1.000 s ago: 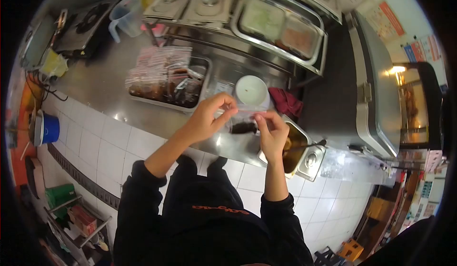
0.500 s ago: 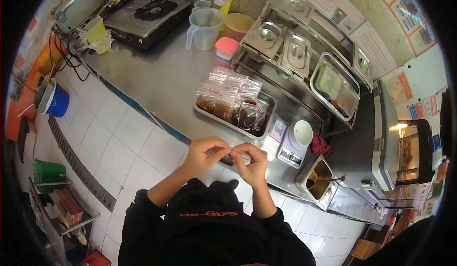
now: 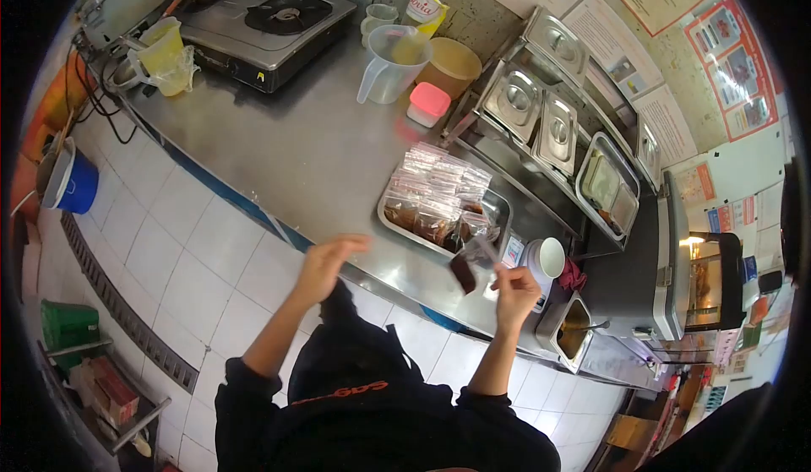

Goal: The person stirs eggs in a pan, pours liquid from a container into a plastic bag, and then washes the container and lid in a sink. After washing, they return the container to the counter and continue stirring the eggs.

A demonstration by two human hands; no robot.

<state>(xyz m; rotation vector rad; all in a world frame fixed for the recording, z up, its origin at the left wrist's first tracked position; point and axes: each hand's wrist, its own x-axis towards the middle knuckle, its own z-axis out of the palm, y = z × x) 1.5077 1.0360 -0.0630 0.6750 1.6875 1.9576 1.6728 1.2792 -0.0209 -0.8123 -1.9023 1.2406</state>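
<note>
My right hand [image 3: 515, 296] pinches the top of a small zip bag [image 3: 462, 274] with dark brown sauce in its bottom. The bag hangs tilted over the counter's front edge, close to the near corner of a metal tray [image 3: 508, 210]. Rows of similar filled zip bags [image 3: 435, 219] lie overlapping inside that tray. Off to the left, my left hand [image 3: 324, 267] is held open at the counter edge, fingers stretched out and holding nothing.
Right of the tray stand a kitchen scale with a white bowl [image 3: 551, 258] and a metal sauce container [image 3: 561, 334] with a ladle. Behind are a measuring jug [image 3: 394, 65], a pink-lidded tub [image 3: 428, 103] and a rack of lidded pans [image 3: 514, 99]. A gas stove [image 3: 262, 29] sits at back left.
My hands were together at the bag's top; now they are apart. The right hand has carried the bag rightward toward the tray, and the left has let go and opened.
</note>
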